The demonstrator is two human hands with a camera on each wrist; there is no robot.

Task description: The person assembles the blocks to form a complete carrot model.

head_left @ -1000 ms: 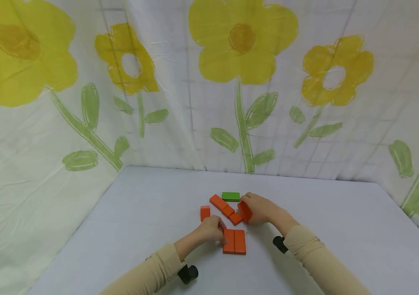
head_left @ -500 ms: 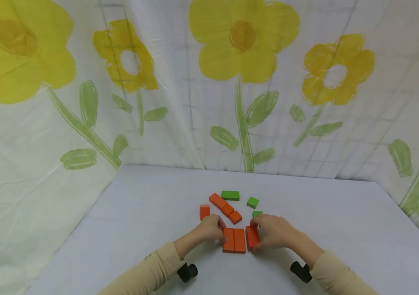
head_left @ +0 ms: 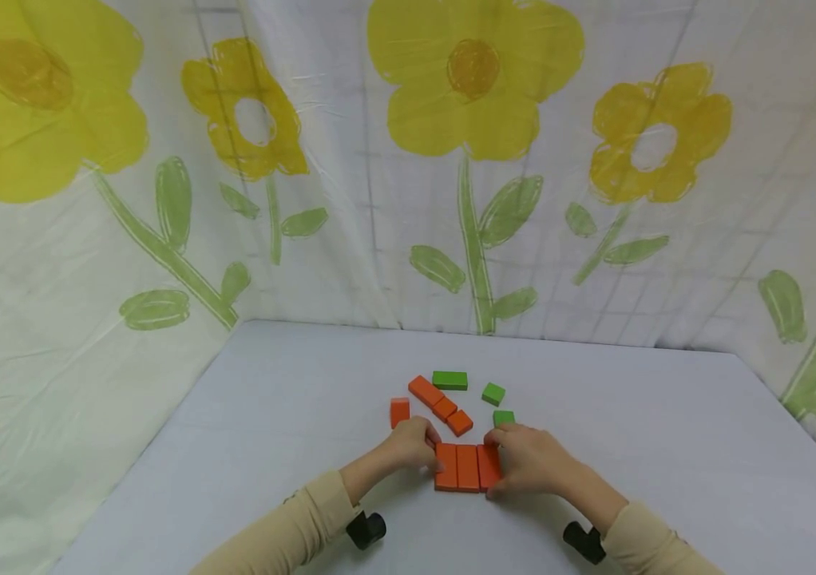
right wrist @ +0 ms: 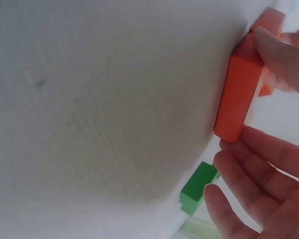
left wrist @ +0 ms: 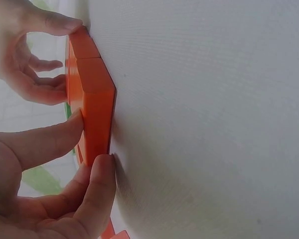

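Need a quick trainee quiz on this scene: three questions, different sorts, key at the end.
1. Count: how many green rectangular blocks show in the head view?
2. True or false: the left hand touches a green block.
3. Multiple choice: where is the diagonal line of orange rectangular blocks, relative to the side-by-side row of three long orange rectangular blocks?
A) Between the row and the person
B) Beyond the row, farther from the person
C) On top of the row

Key:
1. Three
2. False; the left hand is on the row's leftmost orange block
3. B
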